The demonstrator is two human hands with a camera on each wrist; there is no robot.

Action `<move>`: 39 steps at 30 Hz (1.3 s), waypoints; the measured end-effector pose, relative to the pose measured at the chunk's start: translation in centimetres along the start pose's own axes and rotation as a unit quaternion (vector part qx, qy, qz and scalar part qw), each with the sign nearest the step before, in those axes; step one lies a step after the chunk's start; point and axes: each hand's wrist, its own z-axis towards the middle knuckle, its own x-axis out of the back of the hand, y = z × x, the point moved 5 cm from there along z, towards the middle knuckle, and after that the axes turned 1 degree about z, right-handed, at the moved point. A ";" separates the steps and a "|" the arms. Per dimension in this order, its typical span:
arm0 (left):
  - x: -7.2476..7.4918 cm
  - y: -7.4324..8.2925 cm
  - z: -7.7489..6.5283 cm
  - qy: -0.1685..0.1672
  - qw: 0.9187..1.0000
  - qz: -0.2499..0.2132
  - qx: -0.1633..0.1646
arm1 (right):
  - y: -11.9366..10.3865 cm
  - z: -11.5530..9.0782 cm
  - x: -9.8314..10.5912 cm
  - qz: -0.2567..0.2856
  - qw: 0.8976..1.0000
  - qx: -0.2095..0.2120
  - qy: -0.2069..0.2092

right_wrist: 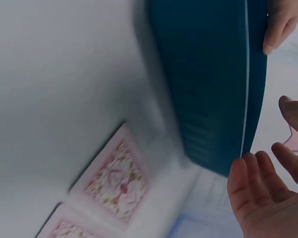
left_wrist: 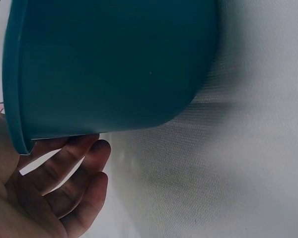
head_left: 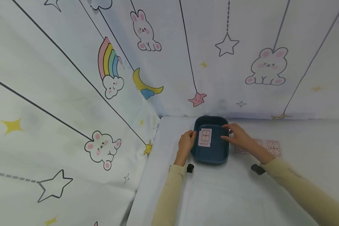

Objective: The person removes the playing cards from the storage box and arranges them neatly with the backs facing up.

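A dark teal tray (head_left: 220,150) with rounded corners stands on the white table near the back wall. Inside it, at the left, lie playing cards (head_left: 205,137) with a pink patterned back, overlapping each other. My left hand (head_left: 186,144) holds the tray's left rim. In the left wrist view its fingers (left_wrist: 82,183) curl under the rim along the outer wall. Over the right rim is my right hand (head_left: 238,136), thumb and forefinger spread with nothing between them. The right wrist view has its fingertips (right_wrist: 248,163) right at the rim, the thumb apart.
More face-down playing cards (head_left: 274,148) lie in a row right of the tray, partly hidden by the right hand. A white cloth (head_left: 226,78) printed with bunnies and stars rises behind the table (head_left: 226,194) and along its left. Small black devices (head_left: 258,169) sit by both wrists.
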 end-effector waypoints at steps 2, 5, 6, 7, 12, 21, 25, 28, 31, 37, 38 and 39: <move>0.1 0.0 0.0 0.000 1.000 0.002 0.002 | -0.6 0.6 -0.4 0.002 1.000 0.001 -0.004; 0.1 0.0 0.0 -0.001 1.000 0.002 0.002 | -1.3 1.3 -1.1 0.013 1.000 -0.001 -0.013; 0.1 0.0 0.0 -0.001 1.000 0.001 0.003 | -1.5 1.6 -1.3 0.016 1.000 -0.003 -0.014; 0.1 0.0 0.0 -0.001 1.000 0.000 0.002 | -1.7 1.9 -1.5 0.016 1.000 -0.002 -0.015; 0.1 0.2 0.1 -0.003 1.000 -0.001 -0.005 | -2.3 3.1 -2.2 0.006 1.000 0.008 -0.010; -0.1 -0.1 0.5 -0.002 1.000 0.008 -0.005 | -2.9 5.3 -3.2 -0.014 1.000 -0.003 -0.027; -0.3 -0.3 0.5 -0.004 1.000 0.007 -0.003 | -3.2 6.0 -3.8 -0.036 0.998 -0.018 -0.049; -0.4 -0.2 0.5 -0.003 1.000 0.009 -0.005 | -3.5 6.5 -4.2 -0.057 0.996 -0.030 -0.065; -0.4 -0.3 0.6 -0.003 1.000 0.008 -0.006 | -3.6 7.0 -4.6 -0.080 0.992 -0.051 -0.089; -0.4 -0.3 0.4 -0.004 1.000 0.007 -0.004 | -3.4 7.8 -5.4 -0.131 0.976 -0.097 -0.143; -0.3 -0.3 0.4 -0.005 1.000 0.006 -0.004 | -3.4 7.9 -5.6 -0.140 0.973 -0.102 -0.152; -0.3 -0.3 0.4 -0.006 1.000 0.006 -0.004 | -3.3 8.0 -5.7 -0.149 0.970 -0.103 -0.161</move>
